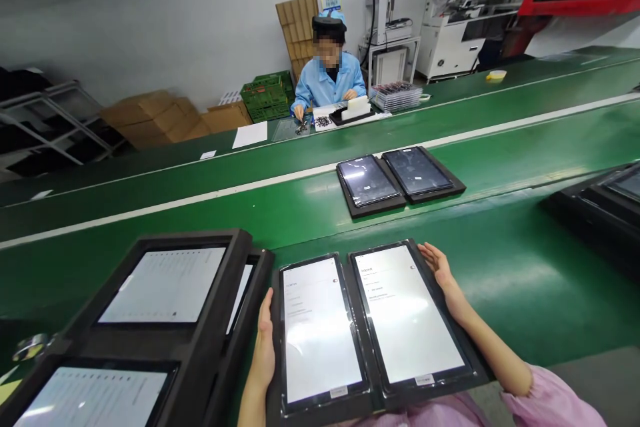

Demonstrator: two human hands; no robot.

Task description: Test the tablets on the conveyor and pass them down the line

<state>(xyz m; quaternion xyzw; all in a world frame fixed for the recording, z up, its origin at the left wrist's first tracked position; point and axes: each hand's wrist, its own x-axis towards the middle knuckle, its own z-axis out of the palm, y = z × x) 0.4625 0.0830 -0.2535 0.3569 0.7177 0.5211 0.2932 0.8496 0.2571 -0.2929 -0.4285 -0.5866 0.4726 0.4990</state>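
From the head camera I see a black tray lying at the near edge of the green conveyor belt, close against me. It carries two tablets side by side, each in its own recess: the left tablet and the right tablet, both with bright white screens showing a few faint lines of text and a small sticker at the lower edge. My left hand lies flat along the tray's left edge, fingers straight, gripping nothing. My right hand rests open against the tray's right edge, fingers extended, also clasping nothing. Just to the left stands a stack of black trays with lit tablets. Farther up the belt lies another tray with two dark screens. Across the line a person in a blue coat sits working.
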